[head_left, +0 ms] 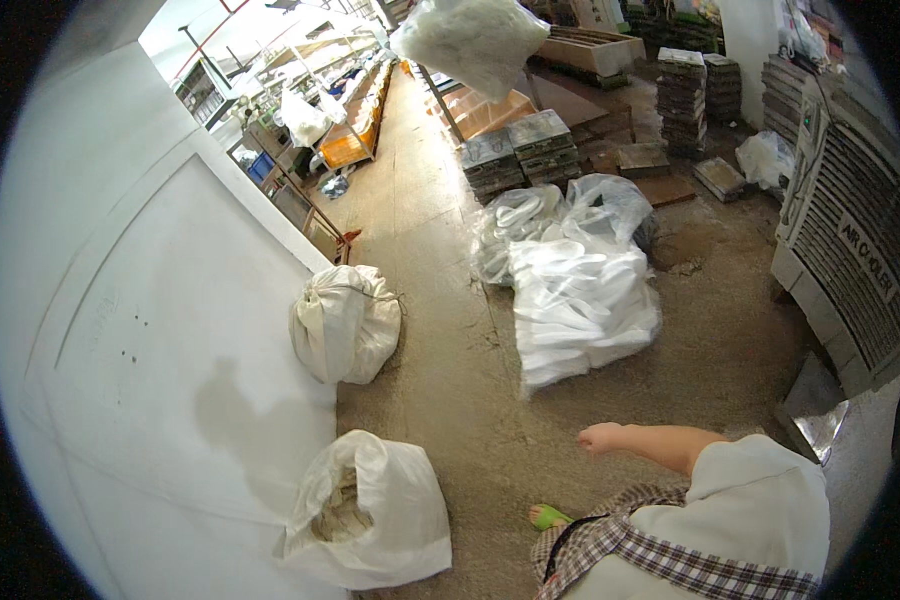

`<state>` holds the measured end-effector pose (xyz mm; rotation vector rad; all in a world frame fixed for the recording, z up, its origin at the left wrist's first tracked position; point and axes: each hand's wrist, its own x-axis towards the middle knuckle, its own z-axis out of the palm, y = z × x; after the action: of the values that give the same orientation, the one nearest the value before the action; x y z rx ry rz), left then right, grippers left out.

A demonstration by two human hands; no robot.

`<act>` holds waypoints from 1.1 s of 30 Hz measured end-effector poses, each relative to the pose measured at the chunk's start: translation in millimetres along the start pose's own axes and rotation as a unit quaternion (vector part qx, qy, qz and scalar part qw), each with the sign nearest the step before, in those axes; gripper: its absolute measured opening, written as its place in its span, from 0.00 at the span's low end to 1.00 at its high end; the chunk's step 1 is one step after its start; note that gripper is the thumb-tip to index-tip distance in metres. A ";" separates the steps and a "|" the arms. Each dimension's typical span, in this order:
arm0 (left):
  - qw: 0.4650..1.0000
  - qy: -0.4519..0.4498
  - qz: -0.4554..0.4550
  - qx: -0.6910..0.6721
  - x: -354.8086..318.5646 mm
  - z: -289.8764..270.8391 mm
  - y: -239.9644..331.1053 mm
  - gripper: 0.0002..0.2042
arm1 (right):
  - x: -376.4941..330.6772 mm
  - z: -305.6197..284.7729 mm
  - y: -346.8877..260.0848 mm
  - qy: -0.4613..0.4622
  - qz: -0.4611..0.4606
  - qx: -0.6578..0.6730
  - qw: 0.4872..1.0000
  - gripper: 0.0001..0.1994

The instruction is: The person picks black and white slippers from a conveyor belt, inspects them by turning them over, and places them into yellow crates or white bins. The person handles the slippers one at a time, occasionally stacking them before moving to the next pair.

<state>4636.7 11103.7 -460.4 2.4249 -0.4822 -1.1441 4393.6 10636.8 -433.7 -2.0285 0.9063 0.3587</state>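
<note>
My right hand (598, 438) hangs low over the floor at the end of my bare forearm, its fingers curled in with nothing visible in them. Closest to it is a clear plastic bag (585, 310) packed with long white pieces, lying on the floor and apart from the hand. Behind that bag sit more clear bags (518, 225) with pale contents. A white woven sack (395, 510) stands with its mouth open by the wall, and a second, tied sack (345, 322) is beyond it. My left hand is not in view.
A large slatted air cooler (850, 240) stands at right. Stacked grey metal plates (520, 150) and taller stacks (681, 100) rise behind the bags. A full plastic bag (470, 40) is at the top. A white wall (160, 350) runs along the left; an aisle leads to a workbench (350, 145).
</note>
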 end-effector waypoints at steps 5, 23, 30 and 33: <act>1.000 0.015 -0.001 0.008 154.4 -132.1 79.3 0.21 | 72.6 -63.8 -18.0 -0.155 0.082 -0.056 0.983 0.22; 0.997 -0.026 0.034 0.057 686.5 -397.0 500.8 0.22 | 595.1 -415.8 -119.0 0.038 0.134 0.043 0.989 0.20; 0.996 -0.055 0.023 0.069 911.8 -446.5 654.8 0.22 | 811.7 -627.3 -177.5 0.062 0.125 0.063 0.988 0.20; 0.993 -0.057 0.045 0.090 1017.4 -489.1 756.8 0.22 | 868.8 -668.8 -149.7 -0.004 0.236 0.043 0.971 0.20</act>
<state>5535.2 10084.0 -452.6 2.4674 -0.7538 -1.2535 5051.1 9746.8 -427.1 -1.7163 1.3767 0.5734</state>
